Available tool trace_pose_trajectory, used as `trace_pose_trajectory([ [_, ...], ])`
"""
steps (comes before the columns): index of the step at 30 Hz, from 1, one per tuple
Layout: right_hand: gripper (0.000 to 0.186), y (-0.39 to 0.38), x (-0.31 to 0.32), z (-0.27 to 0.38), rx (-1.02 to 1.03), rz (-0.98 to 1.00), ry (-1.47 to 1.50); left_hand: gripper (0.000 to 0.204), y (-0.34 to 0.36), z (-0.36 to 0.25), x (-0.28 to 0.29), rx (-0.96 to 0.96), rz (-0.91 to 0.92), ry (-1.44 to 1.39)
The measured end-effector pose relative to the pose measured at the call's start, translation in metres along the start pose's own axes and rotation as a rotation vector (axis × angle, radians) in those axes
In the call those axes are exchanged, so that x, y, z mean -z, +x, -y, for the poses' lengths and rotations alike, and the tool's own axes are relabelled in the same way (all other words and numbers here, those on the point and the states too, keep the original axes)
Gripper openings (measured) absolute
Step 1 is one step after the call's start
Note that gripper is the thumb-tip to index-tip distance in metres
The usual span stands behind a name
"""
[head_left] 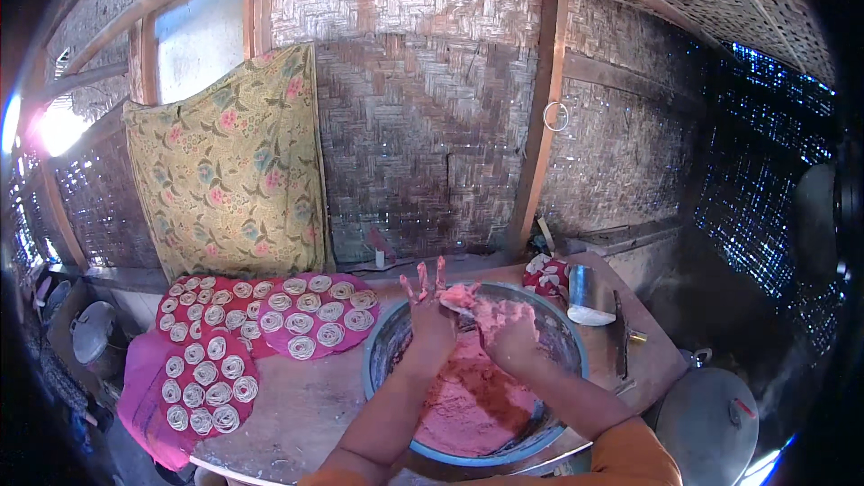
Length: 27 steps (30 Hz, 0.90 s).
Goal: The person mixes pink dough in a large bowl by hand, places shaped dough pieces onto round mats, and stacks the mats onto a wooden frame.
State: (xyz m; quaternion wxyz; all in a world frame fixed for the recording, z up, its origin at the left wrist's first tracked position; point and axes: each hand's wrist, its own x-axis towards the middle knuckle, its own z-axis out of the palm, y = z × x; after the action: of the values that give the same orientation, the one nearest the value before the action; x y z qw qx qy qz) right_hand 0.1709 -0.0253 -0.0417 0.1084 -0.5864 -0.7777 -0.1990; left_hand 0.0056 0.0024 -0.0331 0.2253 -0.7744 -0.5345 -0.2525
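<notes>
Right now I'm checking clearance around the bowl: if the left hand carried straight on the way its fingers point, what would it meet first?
The left hand points up and away over the bowl's far rim. Beyond that, probably the woven wall; depth is unclear.

What sits where on the table

A wide basin (382, 342) stands at the middle of the table (306, 414), near its front edge, with dough (468, 396) lying in it. Both hands are over the basin: the left hand (427, 310) toward its left rim, the right hand (504, 328) just beside it, touching the dough. Left of the basin, mats (135, 405) lie on the table with coiled rounds (301, 346) in rows on them. Behind them a cloth (229, 171) hangs on the wall. Right of the basin stands a metal cup (589, 295), a lid (706, 414) farther right
</notes>
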Motion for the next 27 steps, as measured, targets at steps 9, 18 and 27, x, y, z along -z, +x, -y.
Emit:
trace_pose_trajectory([
  [9, 0.015, 0.023, -0.056, -0.066, -0.196, -0.183, 0.657, 0.059, 0.006, -0.009, 0.032, 0.027, 0.356, -0.338],
  [18, 0.017, 0.028, -0.009, -0.052, -0.060, 0.002, 1.578, 0.095, 0.016, -0.008, -0.049, 0.456, 0.593, -2.037],
  [27, 0.026, 0.012, 0.017, -0.059, -0.107, 0.120, 1.427, 0.105, 0.024, -0.017, 0.033, 0.480, 0.629, -2.395],
])
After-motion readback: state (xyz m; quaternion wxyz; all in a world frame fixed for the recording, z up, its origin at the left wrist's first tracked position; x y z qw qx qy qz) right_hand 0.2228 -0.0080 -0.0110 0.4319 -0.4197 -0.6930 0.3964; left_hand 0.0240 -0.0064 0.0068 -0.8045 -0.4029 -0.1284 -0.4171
